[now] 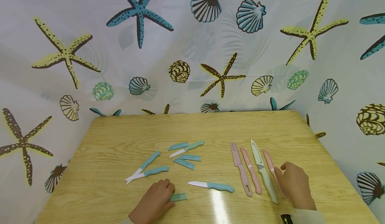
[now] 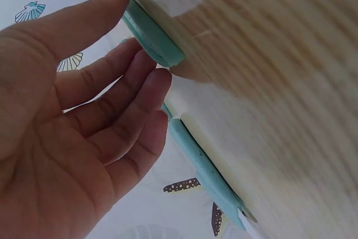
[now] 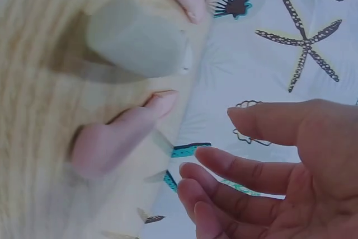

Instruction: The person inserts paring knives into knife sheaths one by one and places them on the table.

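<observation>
Leftmost, two blue-handled knives [image 1: 156,171] lie with their bare blades crossed near the tips, so the left hand [image 1: 157,195] should avoid reaching over them. That hand curves loosely about the green sheath [image 1: 179,197], which lies flat on the table [image 1: 105,137]; I cannot tell whether it grips. The surest hold, I judge, takes the sheath by its long sides and leaves its mouth uncovered (whichever end that is). The loose knife [image 1: 221,186], to the right, is best lifted by its handle, since its bare blade points leftward. Farther right, the right hand [image 1: 294,182] is relaxed and holds nothing, just beside the outermost pink knife [image 1: 268,160], and should avoid nudging it

The sheath's left end is hidden by the left hand; the pink knife's handle is partly covered in the head view and blurred in the right wrist view, whose lower edge crops the right hand
</observation>
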Demonstrator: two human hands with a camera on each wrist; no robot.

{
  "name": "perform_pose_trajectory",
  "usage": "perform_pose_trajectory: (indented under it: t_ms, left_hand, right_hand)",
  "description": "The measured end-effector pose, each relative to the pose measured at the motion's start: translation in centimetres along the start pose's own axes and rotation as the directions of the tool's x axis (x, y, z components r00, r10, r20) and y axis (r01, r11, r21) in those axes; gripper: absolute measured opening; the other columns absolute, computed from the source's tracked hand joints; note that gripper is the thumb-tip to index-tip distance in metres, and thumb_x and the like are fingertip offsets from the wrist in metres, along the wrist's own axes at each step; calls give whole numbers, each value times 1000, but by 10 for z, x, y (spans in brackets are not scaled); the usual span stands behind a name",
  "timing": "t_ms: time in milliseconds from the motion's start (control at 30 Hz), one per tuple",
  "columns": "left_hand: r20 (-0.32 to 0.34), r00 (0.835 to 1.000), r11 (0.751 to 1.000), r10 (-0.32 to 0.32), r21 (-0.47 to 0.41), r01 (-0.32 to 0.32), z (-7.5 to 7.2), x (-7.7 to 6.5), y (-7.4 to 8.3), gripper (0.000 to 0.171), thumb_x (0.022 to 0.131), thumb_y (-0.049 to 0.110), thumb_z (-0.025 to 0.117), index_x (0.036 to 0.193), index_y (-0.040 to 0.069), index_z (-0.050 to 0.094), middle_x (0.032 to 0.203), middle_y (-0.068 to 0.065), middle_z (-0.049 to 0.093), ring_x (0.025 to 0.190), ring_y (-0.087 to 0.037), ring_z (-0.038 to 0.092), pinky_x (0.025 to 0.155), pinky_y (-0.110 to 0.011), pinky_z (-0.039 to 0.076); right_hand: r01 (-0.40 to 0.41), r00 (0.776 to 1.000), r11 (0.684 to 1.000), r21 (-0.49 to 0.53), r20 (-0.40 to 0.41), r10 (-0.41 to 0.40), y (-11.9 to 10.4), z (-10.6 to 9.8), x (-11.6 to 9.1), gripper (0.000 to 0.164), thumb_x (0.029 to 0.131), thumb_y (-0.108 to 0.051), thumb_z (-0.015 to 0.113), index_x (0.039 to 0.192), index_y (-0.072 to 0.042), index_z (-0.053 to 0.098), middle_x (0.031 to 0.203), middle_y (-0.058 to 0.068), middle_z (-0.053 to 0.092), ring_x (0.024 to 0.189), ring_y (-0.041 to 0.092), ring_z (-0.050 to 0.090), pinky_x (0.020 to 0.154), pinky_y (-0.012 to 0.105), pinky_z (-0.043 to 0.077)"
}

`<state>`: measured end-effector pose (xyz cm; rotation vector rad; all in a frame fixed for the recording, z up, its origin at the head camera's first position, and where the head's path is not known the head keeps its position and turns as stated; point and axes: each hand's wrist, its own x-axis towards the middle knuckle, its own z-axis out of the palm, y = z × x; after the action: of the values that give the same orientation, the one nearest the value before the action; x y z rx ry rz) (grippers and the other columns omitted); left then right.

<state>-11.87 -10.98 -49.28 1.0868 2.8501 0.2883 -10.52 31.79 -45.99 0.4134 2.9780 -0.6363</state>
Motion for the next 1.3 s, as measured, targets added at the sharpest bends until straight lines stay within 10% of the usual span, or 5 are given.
perform_pose_trajectory:
  t_ms: [833,1300]
  left_hand:
    - [-26,999,1000,24,17,-24,4,4,-1,15,85,21,73,84,12,61,79,5,50,69,-8,44,61,-24,44]
    - [-180,983,998,35,-42,-44,-14,-4,-2,15,86,19,73,94,8,65,86,3,61,75,-9,54,68,-29,48]
  right_hand:
    - [190,980,981,29,-66,-187,-45,5,-6,31,91,-16,62,99,14,64,83,19,67,70,27,63,56,39,54]
    - [313,947,948,50,-98,-307,-100,35,2,18,88,-7,65,98,8,68,80,13,65,55,13,51,46,24,43]
